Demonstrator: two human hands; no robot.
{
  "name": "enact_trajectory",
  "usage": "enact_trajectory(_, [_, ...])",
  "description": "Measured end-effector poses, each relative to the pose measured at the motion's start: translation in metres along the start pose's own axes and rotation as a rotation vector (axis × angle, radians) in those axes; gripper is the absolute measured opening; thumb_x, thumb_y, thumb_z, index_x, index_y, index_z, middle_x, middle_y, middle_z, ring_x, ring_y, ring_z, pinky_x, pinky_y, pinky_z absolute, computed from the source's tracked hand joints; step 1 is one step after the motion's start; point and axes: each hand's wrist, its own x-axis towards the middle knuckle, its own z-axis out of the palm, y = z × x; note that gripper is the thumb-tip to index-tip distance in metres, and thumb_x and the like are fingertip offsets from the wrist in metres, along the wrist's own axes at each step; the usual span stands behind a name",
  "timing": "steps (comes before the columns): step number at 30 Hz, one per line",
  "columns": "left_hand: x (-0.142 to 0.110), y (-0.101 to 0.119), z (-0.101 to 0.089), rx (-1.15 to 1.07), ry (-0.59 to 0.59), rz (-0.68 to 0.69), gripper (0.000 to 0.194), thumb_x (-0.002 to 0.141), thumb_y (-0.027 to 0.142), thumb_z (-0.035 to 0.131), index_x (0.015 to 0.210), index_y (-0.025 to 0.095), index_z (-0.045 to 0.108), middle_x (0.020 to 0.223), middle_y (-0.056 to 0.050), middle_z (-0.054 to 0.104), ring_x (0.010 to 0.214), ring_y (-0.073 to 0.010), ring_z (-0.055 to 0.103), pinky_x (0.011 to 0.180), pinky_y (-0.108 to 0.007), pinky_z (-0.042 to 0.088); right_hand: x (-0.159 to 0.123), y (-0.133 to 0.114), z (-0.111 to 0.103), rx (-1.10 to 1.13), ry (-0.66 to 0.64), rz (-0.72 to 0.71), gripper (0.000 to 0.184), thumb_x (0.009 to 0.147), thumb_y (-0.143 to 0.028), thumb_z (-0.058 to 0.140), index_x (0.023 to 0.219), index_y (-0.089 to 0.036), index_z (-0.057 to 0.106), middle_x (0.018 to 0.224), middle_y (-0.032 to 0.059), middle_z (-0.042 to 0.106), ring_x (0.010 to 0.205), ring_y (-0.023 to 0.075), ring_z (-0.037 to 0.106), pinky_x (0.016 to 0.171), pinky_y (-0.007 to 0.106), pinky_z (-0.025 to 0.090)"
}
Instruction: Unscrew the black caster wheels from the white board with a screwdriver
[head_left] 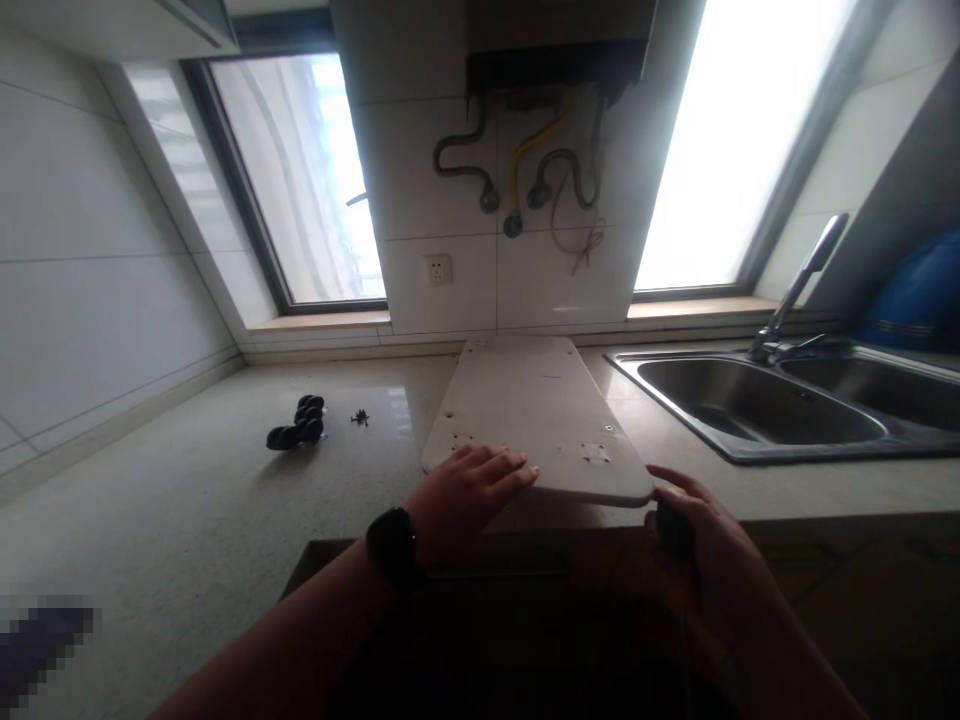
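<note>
A pale board point(525, 395) with rounded corners lies on the counter, its near end reaching about the counter's front edge. Small holes and square marks show near its corners. My left hand point(476, 485), with a dark watch on the wrist, rests flat on the near left part of the board. At the near right corner, my right hand point(709, 530) is closed around the dark and orange handle of a screwdriver point(675, 530); its thin shaft points down into shadow. The fingers of that hand touch or nearly touch the board's corner.
Several black caster wheels point(298, 424) sit on the counter point(360, 500) at left, beside a small pile of dark screws point(361, 418). To the right is a steel double sink point(675, 415) with a faucet point(795, 290). A wall socket point(437, 270) and pipes are behind.
</note>
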Motion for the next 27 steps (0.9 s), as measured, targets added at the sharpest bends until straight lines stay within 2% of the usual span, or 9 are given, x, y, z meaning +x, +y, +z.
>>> enact_trajectory(3, [-0.004,-0.009,-0.008,-0.104,-0.005,-0.005,0.049,0.098,0.004,0.049,0.142,0.025,0.050,0.145,-0.006,0.058,0.130,-0.0240,0.055,0.108,-0.048,0.047,0.007,-0.002,0.007,0.086,-0.016,0.075,0.050,0.085,-0.050,0.061,0.128,-0.023,0.058,0.055,-0.0036,0.055,0.045,0.0114,0.046,0.036,0.019,0.031])
enact_trajectory(7, [-0.015,-0.032,-0.024,-0.292,-0.026,-0.021,0.042,0.096,0.010,0.060,0.134,0.028,0.058,0.137,-0.003,0.064,0.126,-0.0197,0.057,0.109,-0.042,0.046,0.015,-0.002,0.021,0.055,-0.099,0.209,0.045,0.088,-0.054,0.061,0.116,-0.019,0.057,0.060,-0.0037,0.057,0.044,0.0097,0.048,0.036,0.020,0.033])
enact_trajectory(10, [-0.028,-0.053,-0.038,-0.397,-0.065,-0.101,0.042,0.093,0.008,0.062,0.130,0.029,0.062,0.132,-0.003,0.065,0.127,-0.0198,0.056,0.109,-0.040,0.047,0.017,-0.003,0.036,0.005,-0.174,0.242,0.038,0.089,-0.050,0.062,0.110,-0.020,0.056,0.062,-0.0033,0.059,0.043,0.0095,0.049,0.035,0.019,0.032])
enact_trajectory(12, [-0.038,-0.065,-0.048,-0.428,-0.113,-0.159,0.043,0.093,0.008,0.060,0.130,0.030,0.063,0.132,-0.004,0.064,0.127,-0.0208,0.056,0.108,-0.041,0.048,0.018,-0.004,0.047,0.037,-0.207,0.240,0.035,0.087,-0.047,0.064,0.110,-0.021,0.056,0.066,-0.0024,0.062,0.044,0.0096,0.050,0.036,0.019,0.033])
enact_trajectory(15, [-0.049,-0.075,-0.061,-0.414,-0.188,-0.220,0.042,0.094,0.012,0.058,0.132,0.031,0.061,0.135,-0.005,0.062,0.127,-0.0222,0.056,0.109,-0.043,0.046,0.025,-0.006,0.062,0.121,-0.253,0.290,0.032,0.087,-0.049,0.062,0.102,-0.021,0.055,0.066,-0.0013,0.063,0.040,0.0079,0.044,0.034,0.019,0.029])
enact_trajectory(18, [-0.051,-0.072,-0.074,-0.346,-0.246,-0.250,0.036,0.096,0.023,0.059,0.131,0.030,0.061,0.132,-0.005,0.063,0.125,-0.0236,0.056,0.112,-0.045,0.041,0.033,-0.004,0.073,0.210,-0.271,0.333,0.028,0.087,-0.048,0.057,0.095,-0.022,0.053,0.065,-0.0027,0.059,0.039,0.0055,0.039,0.035,0.017,0.024])
enact_trajectory(21, [-0.044,-0.058,-0.082,-0.244,-0.256,-0.283,0.034,0.097,0.042,0.058,0.128,0.029,0.063,0.124,-0.005,0.066,0.118,-0.0256,0.058,0.110,-0.049,0.040,0.037,0.002,0.082,0.236,-0.263,0.346,0.024,0.084,-0.043,0.061,0.087,-0.022,0.050,0.064,-0.0039,0.056,0.041,0.0051,0.040,0.036,0.017,0.024])
enact_trajectory(24, [-0.035,-0.042,-0.081,-0.159,-0.256,-0.287,0.049,0.094,0.060,0.055,0.131,0.029,0.061,0.123,-0.007,0.065,0.117,-0.0291,0.058,0.106,-0.052,0.042,0.038,0.011,0.088,0.208,-0.247,0.336,0.024,0.082,-0.040,0.065,0.082,-0.021,0.051,0.062,-0.0046,0.054,0.043,0.0063,0.044,0.038,0.019,0.030])
enact_trajectory(27, [-0.029,-0.028,-0.073,-0.071,-0.207,-0.285,0.065,0.090,0.072,0.050,0.134,0.025,0.060,0.134,-0.013,0.058,0.126,-0.0349,0.051,0.108,-0.057,0.040,0.038,0.016,0.091,0.163,-0.236,0.308,0.027,0.080,-0.041,0.068,0.077,-0.020,0.052,0.057,-0.0052,0.052,0.042,0.0073,0.044,0.038,0.020,0.030])
